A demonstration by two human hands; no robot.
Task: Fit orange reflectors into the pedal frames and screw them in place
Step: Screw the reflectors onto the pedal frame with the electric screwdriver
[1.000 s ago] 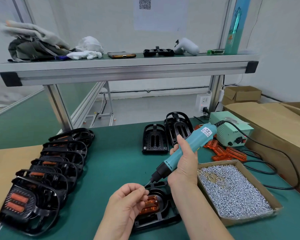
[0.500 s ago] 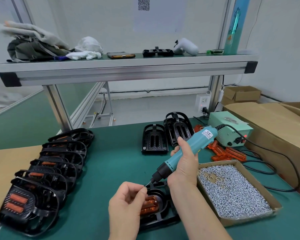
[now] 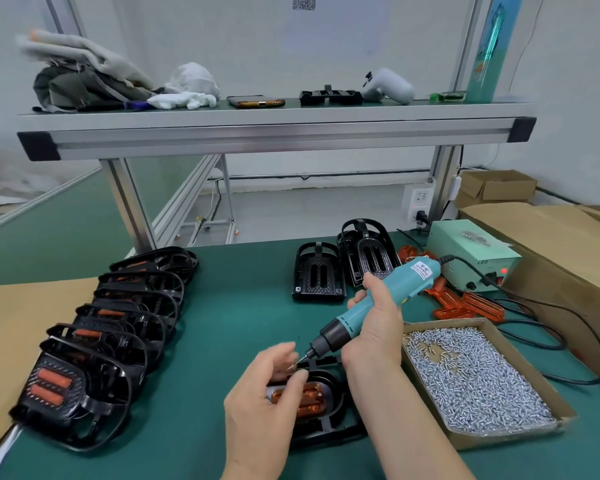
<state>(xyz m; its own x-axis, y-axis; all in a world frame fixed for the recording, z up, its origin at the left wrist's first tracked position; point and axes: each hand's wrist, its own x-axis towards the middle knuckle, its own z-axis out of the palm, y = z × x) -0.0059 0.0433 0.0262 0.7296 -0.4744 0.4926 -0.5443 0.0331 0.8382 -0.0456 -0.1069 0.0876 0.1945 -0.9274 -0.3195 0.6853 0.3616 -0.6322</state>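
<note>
The right hand grips the teal screwdriver; the left hand pinches a screw at its tip

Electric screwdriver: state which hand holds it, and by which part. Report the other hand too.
The right hand grips the electric screwdriver round the middle of its teal body. The left hand is too blurred at the fingertips to tell.

Left of my fingers I see open counter up to the row of pedals. Just right of them the box of screws blocks the way, with cables beyond it. Ahead, past a bare strip, stand two empty pedal frames; a shelf spans overhead.
</note>
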